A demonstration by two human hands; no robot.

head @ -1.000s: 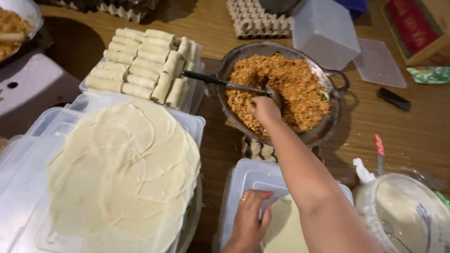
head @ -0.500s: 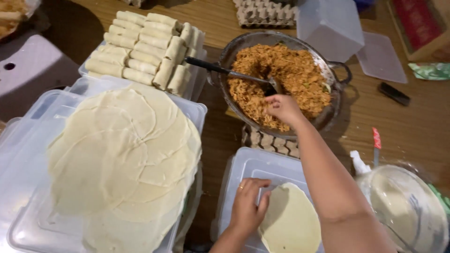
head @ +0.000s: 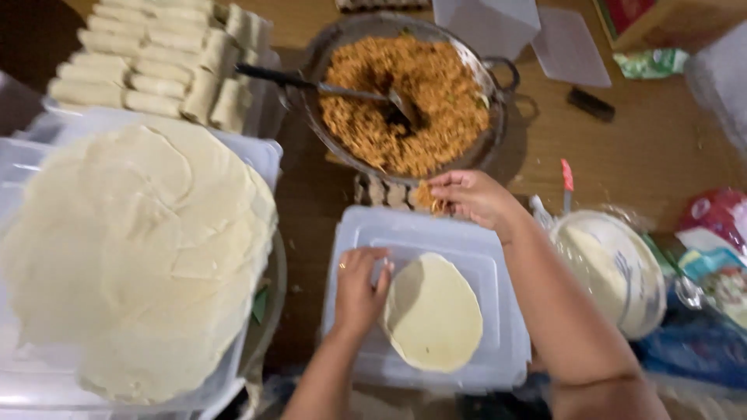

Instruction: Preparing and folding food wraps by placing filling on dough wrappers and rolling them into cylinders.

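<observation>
Two hands: both over the clear lid point(head: 498, 354).
Right hand point(head: 471, 198): fingers pinched shut on a clump of filling point(head: 427, 197), just in front of the pan point(head: 498, 132).
Left hand point(head: 359, 289): flat, fingers spread, pressing the round wrapper's point(head: 436, 315) left edge.
Farther left: stacked wrappers point(head: 132, 257); finished rolls point(head: 148, 70) behind.

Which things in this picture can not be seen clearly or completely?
- Head view: the rolls are cut off by the top edge.
- The stack of wrappers runs past the left edge.
- The right hand hides most of the filling pinch.
- The bowl is blurred.
</observation>
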